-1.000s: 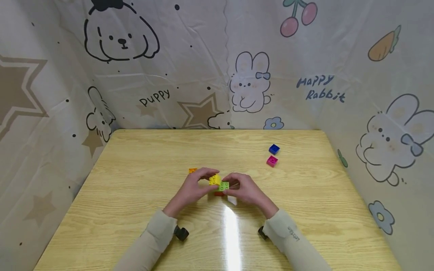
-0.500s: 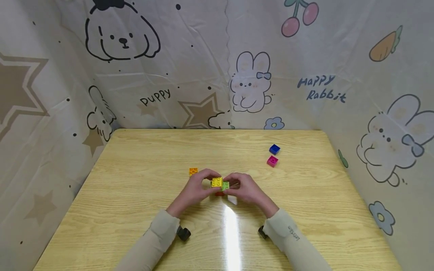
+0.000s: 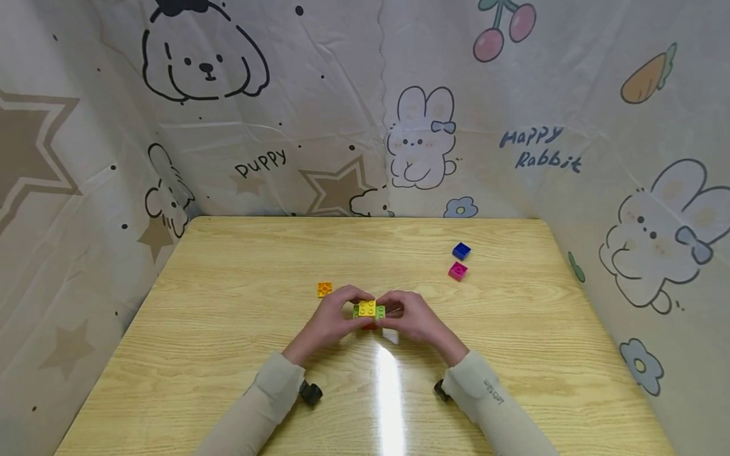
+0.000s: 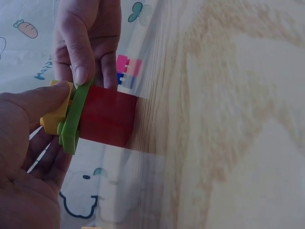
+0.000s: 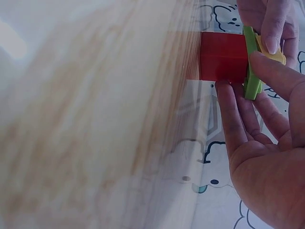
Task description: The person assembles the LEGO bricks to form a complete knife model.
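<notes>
From my feed, both hands meet over the middle of the wooden table (image 3: pixel 228 329), working one small stack of toy bricks: a red brick (image 4: pixel 107 117) at the bottom, a thin green plate (image 4: pixel 74 121) on it, and a yellow brick (image 3: pixel 367 307) on top. My left hand (image 3: pixel 331 320) has thumb and fingers curled round the stack's left side, the thumb pressing the yellow brick; my right hand (image 3: pixel 413 320) pinches the opposite side, a fingertip on the green plate's edge. The yellow brick looks seated on the plate, so I judge three pieces joined. Loose pieces lie apart from the stack: an orange brick (image 3: pixel 324 289) just left of it, and a pink brick (image 3: pixel 457 271) and blue brick (image 3: pixel 461 251) well to its right.
</notes>
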A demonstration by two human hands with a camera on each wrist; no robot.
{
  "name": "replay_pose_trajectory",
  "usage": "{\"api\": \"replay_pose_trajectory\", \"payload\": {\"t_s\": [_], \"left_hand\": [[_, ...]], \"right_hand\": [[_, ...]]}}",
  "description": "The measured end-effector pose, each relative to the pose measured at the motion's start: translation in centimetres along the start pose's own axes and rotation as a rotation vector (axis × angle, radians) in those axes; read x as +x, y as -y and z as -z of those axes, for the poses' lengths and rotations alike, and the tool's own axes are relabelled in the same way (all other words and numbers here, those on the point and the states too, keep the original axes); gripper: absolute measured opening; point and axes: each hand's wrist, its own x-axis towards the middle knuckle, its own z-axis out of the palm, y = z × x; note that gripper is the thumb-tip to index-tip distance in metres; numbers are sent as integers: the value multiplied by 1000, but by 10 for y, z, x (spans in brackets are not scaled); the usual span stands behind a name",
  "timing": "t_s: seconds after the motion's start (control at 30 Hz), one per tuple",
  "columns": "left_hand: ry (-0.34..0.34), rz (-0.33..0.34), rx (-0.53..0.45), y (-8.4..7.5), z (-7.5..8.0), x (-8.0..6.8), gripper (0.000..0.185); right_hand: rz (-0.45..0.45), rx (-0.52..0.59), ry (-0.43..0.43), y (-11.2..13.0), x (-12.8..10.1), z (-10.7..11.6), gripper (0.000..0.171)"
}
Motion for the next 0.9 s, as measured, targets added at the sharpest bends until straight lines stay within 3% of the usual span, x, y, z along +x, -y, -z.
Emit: {"api": "replay_pose_trajectory", "payload": {"t_s": [0.27,0.53,0.9], "left_hand": [[-9,43,-8,-1,-1,0,34],[-9,-19,-1,0,0,-1,35],[1,0,31,-1,-1,1,34]], "right_hand": [[-3,4,2,2,1,0,35],[-2,2,-2,2,0,-1,35],[4,15,-4,-1,2,-1,34]]}}
